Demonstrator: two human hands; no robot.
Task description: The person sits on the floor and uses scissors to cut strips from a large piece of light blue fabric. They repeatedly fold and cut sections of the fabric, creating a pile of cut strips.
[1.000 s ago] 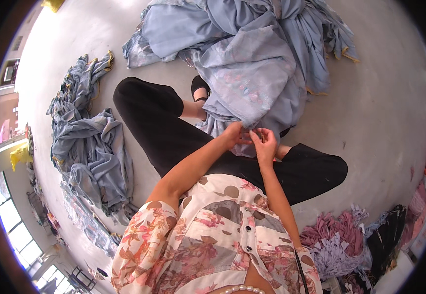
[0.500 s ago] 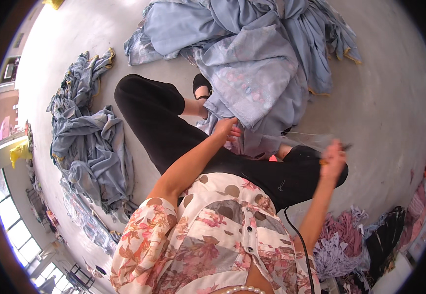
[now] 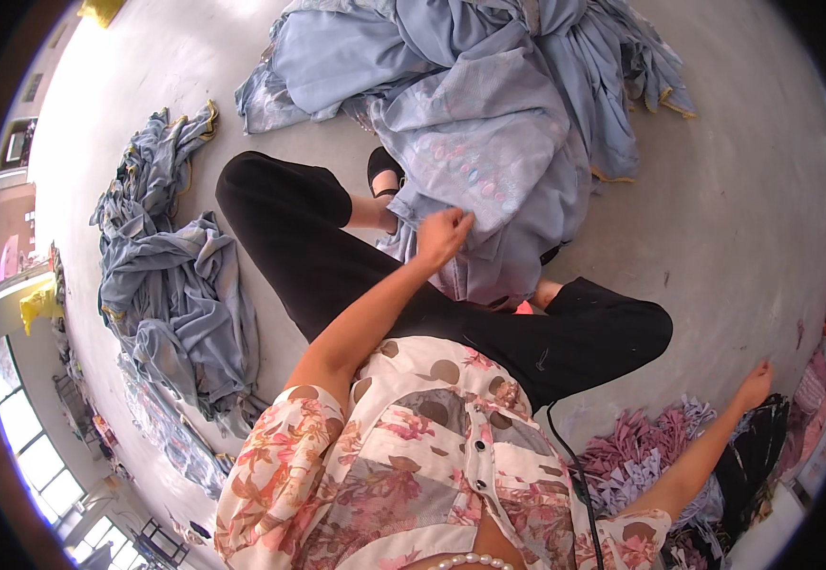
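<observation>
A large heap of blue-grey cloth [image 3: 489,142] with a faint floral print lies on the floor in front of me, its near end reaching between my bent legs. My left hand [image 3: 443,237] is closed, thumb and fingers pinched at the near edge of this cloth. Far out to the right, my right hand [image 3: 755,385] is held above the floor beside a pile of fabric strips. Its fingers are curled, and whatever may be in them is too small to make out.
A second bundle of blue-grey cloth [image 3: 185,313] lies along the left. Pink and lilac fabric strips [image 3: 636,456] and a black cloth [image 3: 755,456] sit at the lower right. A black cable [image 3: 574,465] runs down my front. Yellow cloth [image 3: 42,302] shows at the far left.
My right hand has swung outward to the right and toward me, away from the cloth. The stretched pale thread and the small dark tool near it no longer show. My left hand has turned slightly.
</observation>
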